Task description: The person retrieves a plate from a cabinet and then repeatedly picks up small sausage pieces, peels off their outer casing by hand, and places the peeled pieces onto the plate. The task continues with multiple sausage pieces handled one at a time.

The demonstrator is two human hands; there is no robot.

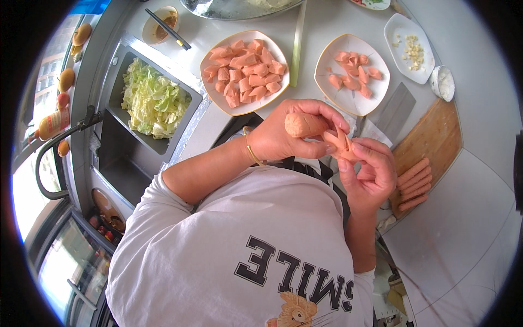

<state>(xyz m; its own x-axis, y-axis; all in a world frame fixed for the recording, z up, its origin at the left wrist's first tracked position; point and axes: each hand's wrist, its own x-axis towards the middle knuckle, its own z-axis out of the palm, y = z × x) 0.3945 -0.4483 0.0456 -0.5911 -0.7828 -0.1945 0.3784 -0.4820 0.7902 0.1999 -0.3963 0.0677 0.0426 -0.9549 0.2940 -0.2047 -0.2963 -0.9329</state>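
My left hand [282, 131], with a gold bracelet at its wrist, holds a pinkish sausage [304, 125]. The rounded end points left, out of the curled fingers. On the right, the sausage's cut end [340, 141] is split into petal-like strips; whether it is all one piece is partly hidden by the fingers. My right hand [369, 171] pinches this split end between thumb and fingertips. Just beyond the hands is a white plate [339, 44] with several split sausage pieces [352, 70]. Farther left, a larger plate [218, 99] is heaped with chunky sausage pieces [245, 71].
A wooden cutting board [433, 126] at right carries whole sausages [414, 184]; a cleaver blade [395, 102] lies beside it. Chopped garlic [412, 51] and a bowl of white powder [444, 83] stand beyond. Left, the sink [126, 159] holds shredded cabbage [157, 98]; chopsticks [167, 28] cross a sauce bowl [148, 34].
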